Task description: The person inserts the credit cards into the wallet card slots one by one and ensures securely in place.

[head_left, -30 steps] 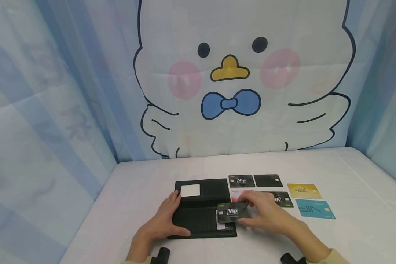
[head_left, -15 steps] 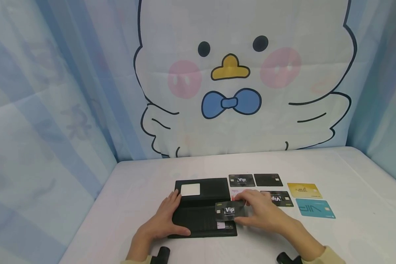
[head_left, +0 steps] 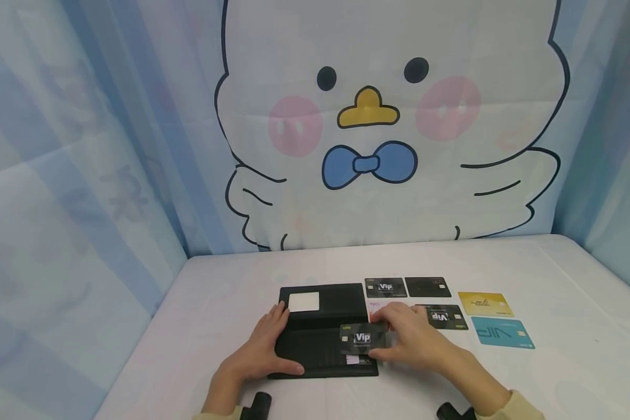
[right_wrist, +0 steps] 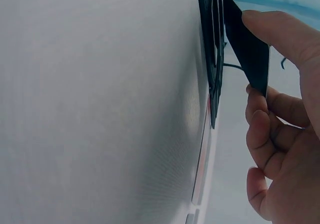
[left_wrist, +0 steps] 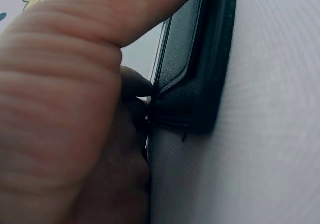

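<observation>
A black wallet point(head_left: 312, 356) lies spread open on the table, with a white card or window point(head_left: 304, 301) in its upper panel and a partly covered card point(head_left: 353, 360) low on the right. My left hand point(head_left: 257, 347) rests along the wallet's left edge, thumb lying on the lower panel, fingers reaching up the side. My right hand point(head_left: 412, 338) pinches a black Vip card point(head_left: 358, 338) by its right end, holding it over the right part of the lower panel. In the right wrist view the card point(right_wrist: 247, 44) is tilted, one edge close to the wallet point(right_wrist: 212, 49).
Right of the wallet lie a black Vip card point(head_left: 385, 287), a plain black card point(head_left: 427, 287), an upside-down Vip card point(head_left: 443, 317), a gold card point(head_left: 485, 304) and a blue card point(head_left: 503, 332). A pinkish card point(head_left: 375, 306) is partly behind my right hand.
My right hand has shifted a little left with the Vip card, further over the wallet's lower panel. The left hand and wallet have stayed put.
</observation>
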The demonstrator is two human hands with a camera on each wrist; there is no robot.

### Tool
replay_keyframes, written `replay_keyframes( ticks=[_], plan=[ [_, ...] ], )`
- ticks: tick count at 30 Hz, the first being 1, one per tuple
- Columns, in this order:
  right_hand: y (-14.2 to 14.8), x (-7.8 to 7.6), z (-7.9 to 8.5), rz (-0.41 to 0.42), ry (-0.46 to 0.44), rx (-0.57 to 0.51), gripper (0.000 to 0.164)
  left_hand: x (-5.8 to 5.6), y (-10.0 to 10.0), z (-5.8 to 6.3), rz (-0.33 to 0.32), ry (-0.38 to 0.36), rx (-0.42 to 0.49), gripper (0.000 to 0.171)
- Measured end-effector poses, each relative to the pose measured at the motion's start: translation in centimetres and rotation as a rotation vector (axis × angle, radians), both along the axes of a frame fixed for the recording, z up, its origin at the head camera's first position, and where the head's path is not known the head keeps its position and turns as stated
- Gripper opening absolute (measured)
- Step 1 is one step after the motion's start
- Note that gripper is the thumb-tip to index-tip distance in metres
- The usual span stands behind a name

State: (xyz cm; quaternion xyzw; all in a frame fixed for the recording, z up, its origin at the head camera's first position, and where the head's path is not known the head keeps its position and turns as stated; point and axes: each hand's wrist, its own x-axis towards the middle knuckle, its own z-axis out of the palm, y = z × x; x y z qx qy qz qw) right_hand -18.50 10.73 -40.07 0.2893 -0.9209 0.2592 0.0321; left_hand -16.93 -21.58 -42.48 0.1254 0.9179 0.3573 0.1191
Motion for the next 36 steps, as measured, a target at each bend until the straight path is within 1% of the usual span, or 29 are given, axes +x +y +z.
replay_keyframes(
  ticks=[2, 6, 13, 17, 21, 28, 33, 36],
  plan=[
    [-0.07, 0.01, -0.02, 0.006, -0.007, 0.005, 0.045, -0.04, -0.01, -0.07, -0.002, 0.002, 0.001, 0.120],
    [-0.18, 0.04, 0.10, 0.014, -0.057, 0.023, 0.045, -0.07, -0.04, -0.05, -0.001, 0.002, -0.002, 0.120],
    [0.03, 0.11, 0.33, 0.046, -0.135, 0.018, 0.045, 0.13, 0.02, 0.19, 0.005, -0.002, -0.004, 0.119],
    [0.20, -0.01, 0.41, 0.075, -0.142, 0.016, 0.045, 0.16, 0.01, 0.22, 0.002, 0.000, -0.007, 0.119],
    [0.27, -0.29, 0.52, 0.101, -0.130, 0.024, 0.044, 0.15, 0.02, 0.18, 0.000, -0.002, -0.005, 0.119],
    [0.15, -0.72, 0.60, 0.114, -0.143, 0.032, 0.044, 0.15, 0.08, 0.10, 0.007, 0.000, -0.011, 0.119],
    [-0.17, -0.70, 0.56, 0.140, -0.112, 0.021, 0.043, 0.21, 0.15, 0.16, 0.014, 0.000, -0.014, 0.119],
    [-0.49, -0.68, 0.52, 0.141, -0.121, 0.017, 0.045, 0.19, 0.19, 0.20, 0.016, -0.004, -0.013, 0.119]
  ],
)
